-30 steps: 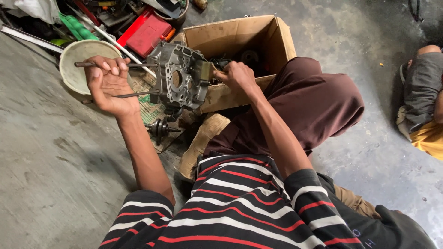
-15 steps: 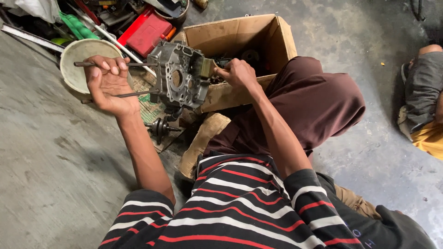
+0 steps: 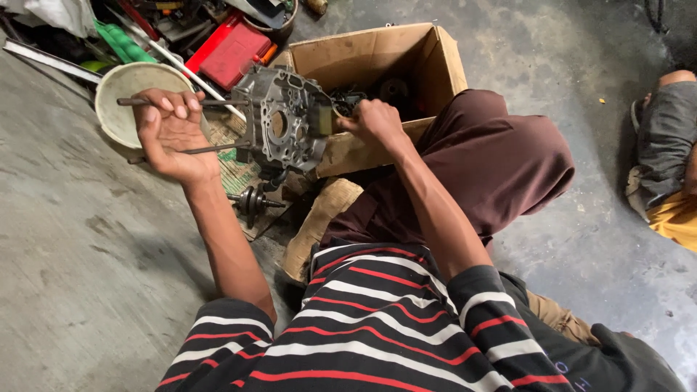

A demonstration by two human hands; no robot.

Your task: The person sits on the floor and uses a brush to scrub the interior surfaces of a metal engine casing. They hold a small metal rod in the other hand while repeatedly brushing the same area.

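Observation:
A grey metal engine case [image 3: 285,120] with round bores is held up in front of me. Two long studs [image 3: 210,125] stick out of its left side. My left hand [image 3: 171,132] is closed around those studs, palm towards me. My right hand [image 3: 372,121] grips the case's right edge, just in front of an open cardboard box [image 3: 377,54]. Dark parts lie inside the box, half hidden by my hand. Below the case a small crankshaft [image 3: 253,201] lies on the floor.
A pale round bowl [image 3: 123,91] sits behind my left hand. A red box [image 3: 234,52], green tools and metal bars crowd the far left. My knee in brown cloth [image 3: 494,167] fills the middle. Another person's legs [image 3: 668,160] lie at the right edge.
None of note: both hands keep their hold on the engine case, which stays in the same place.

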